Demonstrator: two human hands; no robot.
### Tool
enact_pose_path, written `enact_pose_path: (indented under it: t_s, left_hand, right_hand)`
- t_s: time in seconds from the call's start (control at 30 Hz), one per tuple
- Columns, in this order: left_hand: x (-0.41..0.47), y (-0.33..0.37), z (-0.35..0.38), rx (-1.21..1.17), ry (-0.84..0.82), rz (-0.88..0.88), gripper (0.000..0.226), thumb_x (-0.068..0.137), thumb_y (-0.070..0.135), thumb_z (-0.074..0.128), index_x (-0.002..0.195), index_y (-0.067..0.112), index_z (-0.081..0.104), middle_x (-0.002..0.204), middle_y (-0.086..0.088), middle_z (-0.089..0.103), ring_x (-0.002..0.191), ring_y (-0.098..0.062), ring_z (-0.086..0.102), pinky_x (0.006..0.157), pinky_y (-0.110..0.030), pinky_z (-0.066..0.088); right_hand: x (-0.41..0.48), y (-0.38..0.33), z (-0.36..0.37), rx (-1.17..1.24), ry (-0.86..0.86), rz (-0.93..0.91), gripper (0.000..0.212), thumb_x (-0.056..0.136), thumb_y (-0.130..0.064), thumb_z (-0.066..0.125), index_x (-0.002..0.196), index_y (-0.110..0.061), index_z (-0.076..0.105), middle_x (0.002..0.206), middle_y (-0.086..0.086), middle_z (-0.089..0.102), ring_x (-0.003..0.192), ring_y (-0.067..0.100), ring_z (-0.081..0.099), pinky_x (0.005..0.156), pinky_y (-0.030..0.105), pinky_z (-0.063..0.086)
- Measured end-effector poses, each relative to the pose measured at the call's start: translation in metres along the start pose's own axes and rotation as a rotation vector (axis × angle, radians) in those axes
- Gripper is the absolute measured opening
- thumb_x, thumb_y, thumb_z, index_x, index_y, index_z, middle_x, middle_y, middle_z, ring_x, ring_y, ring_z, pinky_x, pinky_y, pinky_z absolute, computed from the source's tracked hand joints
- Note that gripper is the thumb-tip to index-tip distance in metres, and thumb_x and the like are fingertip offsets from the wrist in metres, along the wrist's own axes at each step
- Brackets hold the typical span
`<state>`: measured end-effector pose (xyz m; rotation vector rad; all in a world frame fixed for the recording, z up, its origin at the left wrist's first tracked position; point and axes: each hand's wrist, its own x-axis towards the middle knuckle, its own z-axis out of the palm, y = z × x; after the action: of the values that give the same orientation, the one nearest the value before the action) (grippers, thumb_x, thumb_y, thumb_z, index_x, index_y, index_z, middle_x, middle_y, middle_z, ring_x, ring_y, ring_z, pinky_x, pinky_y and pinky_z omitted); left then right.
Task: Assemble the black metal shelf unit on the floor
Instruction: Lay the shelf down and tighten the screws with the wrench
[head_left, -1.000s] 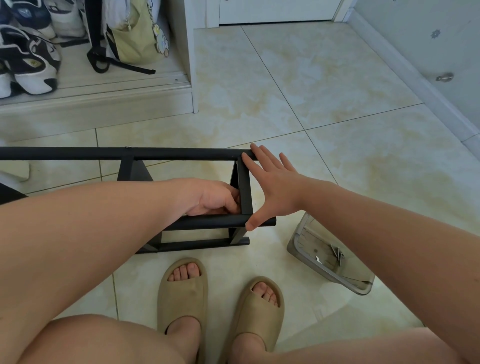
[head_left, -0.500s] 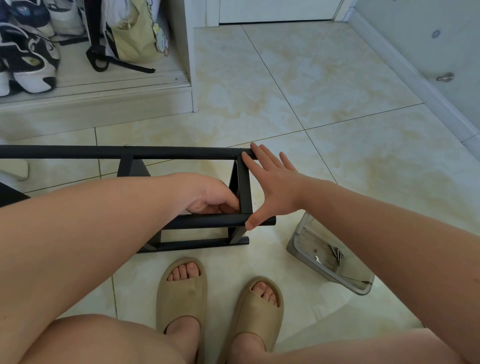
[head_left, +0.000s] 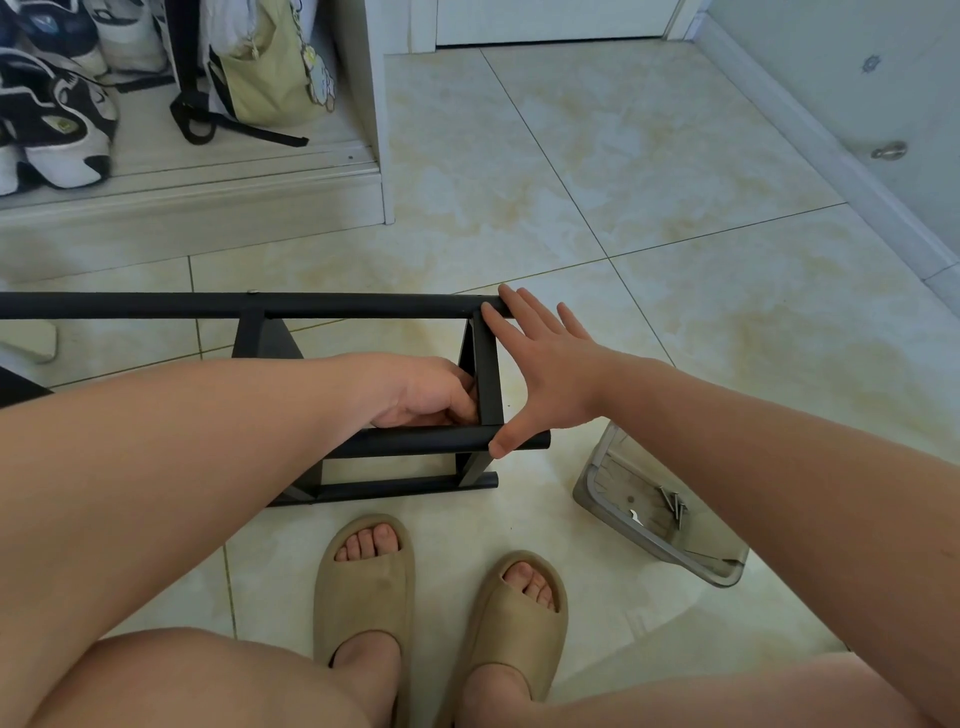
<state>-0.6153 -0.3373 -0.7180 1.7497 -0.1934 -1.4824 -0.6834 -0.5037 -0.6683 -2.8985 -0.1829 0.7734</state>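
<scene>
Shelf frame (head_left: 363, 306) of black metal, down on the floor (head_left: 597, 171), roughly midway between the cupboard edge at the far left and the skirting edge at the right. Long axis running left to right, left part cut off by the view. Two long rails uppermost, a third lower and nearer the feet, tied at the right end by a short end crosspiece (head_left: 487, 374).

Right grip (head_left: 545, 364) released and flat against the outer face of that crosspiece: fingertips (head_left: 511, 306) up on the far rail, thumb down on the near rail, spanning the gap between them. Looks like bracing, not grasping.

Left grip (head_left: 431, 395) reaching in from the opposite side, inside the frame, fingers curled close against the inner face of the same crosspiece near its joint with the near rail. Cannot tell whether pinching a fastener, a small tool or the bar itself; hidden behind the knuckles and the bar.

Judged as a fastening step at this end joint. Crosspiece sandwiched between the two grips, so any turning or pushing from the left met by the right palm. Left grip nearer the joint; right grip nearer the spare hardware.

Clear tray (head_left: 592, 467) tilted on the floor just right of the frame's end, under the right forearm, a few screws (head_left: 672, 506) inside. Beige sandals (head_left: 363, 582) just behind the frame.
</scene>
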Motion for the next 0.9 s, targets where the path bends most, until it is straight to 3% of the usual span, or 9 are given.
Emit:
enact_pose_path:
  t_s: [0.1,0.27,0.33,0.5,0.7,0.9]
  left_hand:
    - [-0.0001,-0.0014,-0.0008,-0.008,-0.009,0.004,0.023,0.089,-0.007,0.056,0.107,0.002,0.067,0.103,-0.016,0.073,0.096,-0.029,0.070,0.099,-0.041,0.053]
    - [-0.0034,-0.0007,-0.0007,0.001,-0.051,-0.025,0.015,0.092,0.002,0.057,0.101,0.007,0.068,0.084,-0.006,0.076,0.074,-0.016,0.073,0.071,-0.027,0.056]
    - [-0.0040,0.0001,-0.0007,0.008,-0.052,-0.030,0.015,0.093,0.002,0.057,0.103,0.007,0.068,0.086,-0.007,0.076,0.077,-0.018,0.072,0.074,-0.029,0.057]
    - [-0.0041,0.0005,-0.0004,0.016,-0.052,-0.028,0.022,0.094,0.002,0.057,0.113,0.002,0.067,0.101,-0.014,0.075,0.096,-0.028,0.069,0.104,-0.043,0.050]
    - [-0.0021,-0.0005,-0.0012,-0.002,-0.058,-0.040,0.018,0.094,0.001,0.056,0.105,0.004,0.069,0.093,-0.014,0.075,0.087,-0.027,0.071,0.097,-0.041,0.054]
    - [-0.0018,-0.0037,-0.0015,-0.046,-0.064,-0.082,0.014,0.094,0.007,0.059,0.098,0.005,0.072,0.095,-0.014,0.075,0.092,-0.029,0.070,0.103,-0.044,0.051]
  right_hand:
    - [-0.0007,-0.0004,-0.0005,0.008,0.020,-0.001,0.153,0.055,-0.084,0.075,0.159,-0.022,-0.018,0.165,0.001,-0.029,0.151,0.017,-0.029,0.123,0.048,-0.015]
    - [-0.0022,-0.0013,-0.0001,0.004,0.046,-0.004,0.152,0.055,-0.084,0.075,0.160,-0.021,-0.015,0.166,0.001,-0.024,0.152,0.017,-0.025,0.124,0.049,-0.012]
    - [-0.0028,-0.0016,0.0000,-0.002,0.055,-0.004,0.152,0.055,-0.084,0.075,0.161,-0.020,-0.014,0.167,0.001,-0.023,0.152,0.017,-0.024,0.125,0.049,-0.011]
    - [-0.0037,-0.0028,-0.0001,-0.024,0.073,0.001,0.152,0.054,-0.084,0.075,0.161,-0.020,-0.012,0.167,0.002,-0.019,0.153,0.019,-0.021,0.125,0.051,-0.009]
    - [-0.0033,-0.0032,-0.0007,-0.043,0.090,0.005,0.152,0.052,-0.086,0.073,0.161,-0.020,-0.009,0.168,0.002,-0.013,0.154,0.018,-0.017,0.125,0.053,-0.006]
    - [-0.0022,-0.0047,-0.0024,-0.057,0.102,-0.008,0.153,0.050,-0.086,0.074,0.162,-0.018,-0.005,0.167,0.005,-0.005,0.154,0.023,-0.010,0.126,0.050,0.003]
